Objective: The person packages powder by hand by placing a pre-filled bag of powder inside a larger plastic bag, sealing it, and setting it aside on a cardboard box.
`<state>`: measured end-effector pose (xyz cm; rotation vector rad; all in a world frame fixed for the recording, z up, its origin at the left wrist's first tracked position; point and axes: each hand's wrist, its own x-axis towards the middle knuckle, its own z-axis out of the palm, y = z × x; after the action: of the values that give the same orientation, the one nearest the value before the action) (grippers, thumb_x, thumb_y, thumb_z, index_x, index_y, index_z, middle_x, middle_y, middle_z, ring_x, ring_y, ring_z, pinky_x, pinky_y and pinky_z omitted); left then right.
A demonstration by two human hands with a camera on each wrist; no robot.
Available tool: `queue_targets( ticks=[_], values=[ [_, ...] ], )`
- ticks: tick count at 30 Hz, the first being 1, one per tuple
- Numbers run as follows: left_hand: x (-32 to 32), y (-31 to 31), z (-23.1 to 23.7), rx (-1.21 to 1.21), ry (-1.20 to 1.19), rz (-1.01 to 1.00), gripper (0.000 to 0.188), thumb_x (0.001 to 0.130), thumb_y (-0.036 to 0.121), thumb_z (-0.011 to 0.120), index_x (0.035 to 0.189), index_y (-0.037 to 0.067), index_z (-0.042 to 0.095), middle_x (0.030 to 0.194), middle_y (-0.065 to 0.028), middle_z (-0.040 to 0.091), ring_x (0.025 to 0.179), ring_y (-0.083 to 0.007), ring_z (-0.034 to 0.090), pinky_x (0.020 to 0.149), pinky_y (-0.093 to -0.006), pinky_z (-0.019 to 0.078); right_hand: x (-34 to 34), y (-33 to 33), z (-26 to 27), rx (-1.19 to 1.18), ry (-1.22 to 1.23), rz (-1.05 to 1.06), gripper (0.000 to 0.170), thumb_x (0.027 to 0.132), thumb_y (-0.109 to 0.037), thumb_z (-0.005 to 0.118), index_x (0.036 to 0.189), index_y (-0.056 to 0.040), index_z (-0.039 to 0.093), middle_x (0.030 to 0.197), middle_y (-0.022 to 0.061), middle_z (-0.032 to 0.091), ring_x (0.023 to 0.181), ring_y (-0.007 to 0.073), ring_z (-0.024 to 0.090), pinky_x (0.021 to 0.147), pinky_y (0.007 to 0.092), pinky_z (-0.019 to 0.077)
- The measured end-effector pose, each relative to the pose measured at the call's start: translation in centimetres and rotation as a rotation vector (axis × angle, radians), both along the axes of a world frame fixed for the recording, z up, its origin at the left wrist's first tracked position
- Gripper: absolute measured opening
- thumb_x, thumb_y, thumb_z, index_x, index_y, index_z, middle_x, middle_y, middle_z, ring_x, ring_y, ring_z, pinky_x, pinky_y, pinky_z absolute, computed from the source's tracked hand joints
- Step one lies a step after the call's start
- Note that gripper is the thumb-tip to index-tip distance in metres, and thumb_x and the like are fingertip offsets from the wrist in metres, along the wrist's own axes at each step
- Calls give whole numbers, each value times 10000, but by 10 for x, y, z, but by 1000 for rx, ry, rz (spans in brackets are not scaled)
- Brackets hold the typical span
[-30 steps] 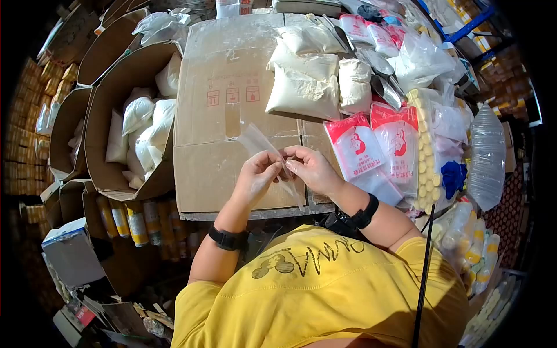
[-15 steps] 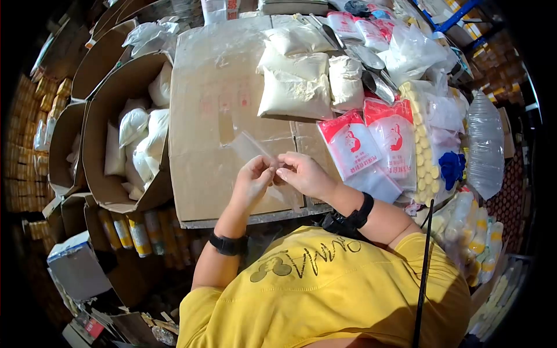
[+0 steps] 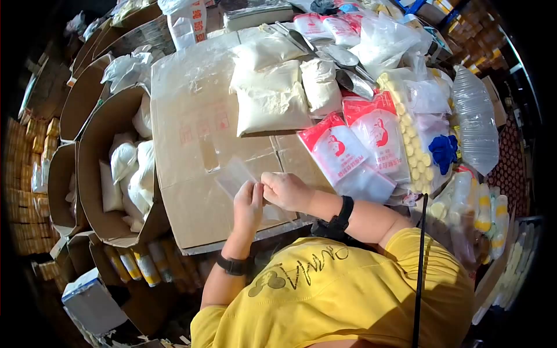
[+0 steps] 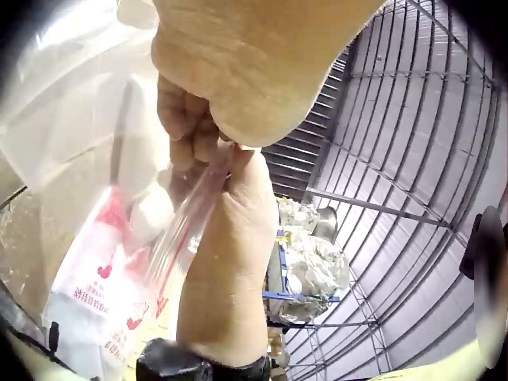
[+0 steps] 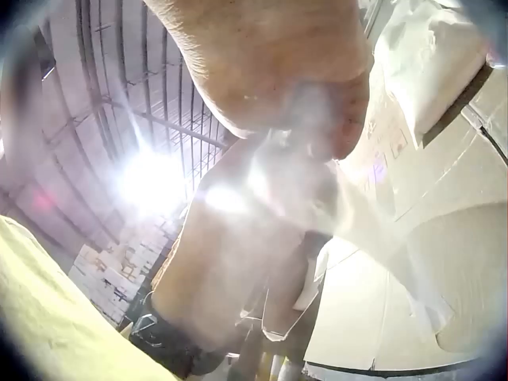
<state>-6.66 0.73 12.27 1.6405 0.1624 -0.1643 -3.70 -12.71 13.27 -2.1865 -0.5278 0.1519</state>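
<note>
near the middle of the head view, the left hand (image 3: 247, 207) and right hand (image 3: 288, 191) pinch a clear plastic bag (image 3: 233, 177) over the cardboard (image 3: 188, 203), with cream-coloured filled bags (image 3: 272, 104) toward the upper middle.

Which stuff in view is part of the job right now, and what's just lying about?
In the job:
clear plastic bag, pinched by left hand and right hand
cardboard below the hands
perhaps the red-and-white printed packs and pale filled bags

Probably just lying about:
crumpled blue item
puffed clear bag
pale box, lower left of head view
</note>
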Motion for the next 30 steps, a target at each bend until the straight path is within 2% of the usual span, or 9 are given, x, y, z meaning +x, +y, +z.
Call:
queue_targets(
  ticks=[3, 5, 7, 10, 12, 15, 20, 26, 30],
  values=[
    [6, -2, -1, 486, -206, -9, 135, 838, 85, 542, 744, 3, 491, 592, -99, 525, 507, -180, 508, 516, -290, 430, 12, -11, -5, 84, -20, -117, 133, 797, -148, 507, 734, -38, 469, 664, 188, 572, 643, 382, 565, 537, 452, 441],
    [11, 8, -20, 222, -231, 57, 147, 806, 83, 550, 699, 30, 464, 564, -121, 525, 517, -286, 529, 496, -353, 421, 40, -36, -19, 210, 71, -311, 140, 793, -148, 513, 722, -36, 466, 659, 189, 566, 639, 380, 564, 527, 447, 438],
    [19, 20, -8, 989, -299, -112, 115, 778, 64, 537, 702, 39, 455, 598, -128, 530, 547, -324, 531, 508, -395, 425, 68, -65, -27, -178, -158, -449, 135, 788, -152, 522, 730, -35, 487, 692, 192, 581, 651, 374, 576, 528, 423, 455],
    [33, 35, -24, 1171, -308, -50, 75, 741, 40, 526, 706, 48, 461, 615, -126, 529, 575, -332, 542, 520, -419, 425, 64, -80, -54, -352, -7, -137, 110, 786, -117, 514, 722, -30, 498, 631, 175, 560, 625, 378, 560, 593, 449, 448],
    [38, 32, -21, 994, -186, 43, 63, 729, 24, 528, 749, 37, 471, 607, -123, 491, 553, -301, 505, 520, -365, 415, 68, -91, -61, -462, 309, 158, 123, 772, -140, 483, 782, -38, 551, 763, 199, 600, 743, 372, 584, 693, 482, 442],
    [35, 41, -26, 807, -160, 101, 148, 724, -49, 491, 853, 20, 517, 641, -81, 476, 574, -165, 476, 560, -271, 404, 135, -130, -107, -378, -191, -66, 147, 771, -188, 490, 770, -57, 557, 940, 152, 613, 929, 320, 568, 789, 432, 429],
    [21, 52, -43, 582, -110, 244, 157, 735, -45, 472, 847, 10, 568, 647, -86, 518, 578, -135, 476, 561, -258, 402, 247, -174, -108, -1284, -576, 299, 301, 785, -215, 514, 1052, -110, 603, 1171, 51, 535, 1199, 228, 407, 1054, 469, 199],
    [-4, 41, -33, 504, 78, 344, 144, 773, -42, 472, 878, -24, 569, 688, -43, 522, 610, -92, 456, 570, -226, 388, 291, -158, -123, -1642, -330, 705, 276, 826, -297, 497, 1051, -205, 627, 1136, -28, 573, 1148, 187, 437, 1047, 515, 141],
    [-20, 45, -33, 355, 161, 454, 129, 804, -39, 453, 890, -25, 548, 718, -14, 510, 649, -68, 457, 581, -201, 374, 294, -167, -117, -1495, -429, 637, 124, 730, -212, 582, 774, -193, 696, 776, 22, 664, 787, 185, 614, 850, 329, 355]
  ],
)
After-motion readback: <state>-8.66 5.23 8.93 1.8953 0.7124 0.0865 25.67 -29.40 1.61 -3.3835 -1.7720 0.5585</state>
